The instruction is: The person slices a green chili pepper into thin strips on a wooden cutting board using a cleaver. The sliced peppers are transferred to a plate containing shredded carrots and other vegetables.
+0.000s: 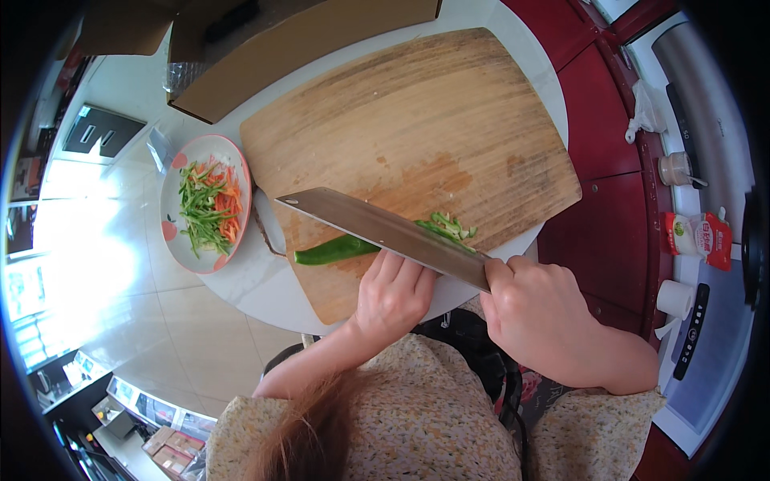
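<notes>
A wooden cutting board (415, 120) lies before me. My right hand (535, 312) grips the handle of a broad kitchen knife (373, 222), its blade slanting across the near part of the board. A green pepper (337, 249) rests partly under the blade, and my left hand (397, 291) has its curled fingertips at the blade's near edge, by the pepper; the blade hides whether they press on it. Sliced green pepper (448, 227) lies just beyond the blade on the right. At the left, a plate (170, 198) with a red rim holds green shreds (201, 207) and orange shreds (230, 207).
An open cardboard box (289, 57) stands behind the board on the round white table (240, 294). Over red cabinets (601, 120) at the right are a bag of sugar (701, 237), a jar (675, 168), a paper roll (674, 299) and a plastic bag (646, 111).
</notes>
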`<state>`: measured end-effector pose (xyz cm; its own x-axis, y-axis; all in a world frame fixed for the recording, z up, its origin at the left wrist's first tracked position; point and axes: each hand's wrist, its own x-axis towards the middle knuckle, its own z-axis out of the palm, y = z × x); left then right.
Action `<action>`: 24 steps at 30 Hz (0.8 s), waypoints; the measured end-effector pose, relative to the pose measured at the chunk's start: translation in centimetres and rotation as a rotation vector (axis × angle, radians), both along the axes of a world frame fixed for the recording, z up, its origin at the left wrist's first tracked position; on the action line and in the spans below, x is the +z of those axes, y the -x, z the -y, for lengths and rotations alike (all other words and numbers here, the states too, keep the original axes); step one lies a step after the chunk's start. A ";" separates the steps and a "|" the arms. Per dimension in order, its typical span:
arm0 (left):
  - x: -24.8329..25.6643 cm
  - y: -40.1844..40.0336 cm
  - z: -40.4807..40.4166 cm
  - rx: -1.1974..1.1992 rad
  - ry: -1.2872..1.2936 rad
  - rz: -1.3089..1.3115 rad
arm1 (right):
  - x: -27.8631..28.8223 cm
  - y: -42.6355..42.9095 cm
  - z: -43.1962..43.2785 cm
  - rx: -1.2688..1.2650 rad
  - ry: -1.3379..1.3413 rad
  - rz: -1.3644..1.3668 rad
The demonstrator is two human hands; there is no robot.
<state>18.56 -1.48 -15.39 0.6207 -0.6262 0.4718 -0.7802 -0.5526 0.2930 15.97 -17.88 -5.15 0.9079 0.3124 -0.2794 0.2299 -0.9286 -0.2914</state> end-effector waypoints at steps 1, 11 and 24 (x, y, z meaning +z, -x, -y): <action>0.0 0.0 0.0 -0.001 0.005 0.002 | -0.1 -0.1 -0.1 -0.010 0.003 -0.005; -0.3 -0.4 0.3 0.020 0.014 0.061 | -1.0 -0.9 -0.3 -0.046 -0.044 0.057; -0.1 0.2 0.0 0.013 -0.021 -0.021 | -1.5 -1.3 -1.1 -0.049 -0.096 0.021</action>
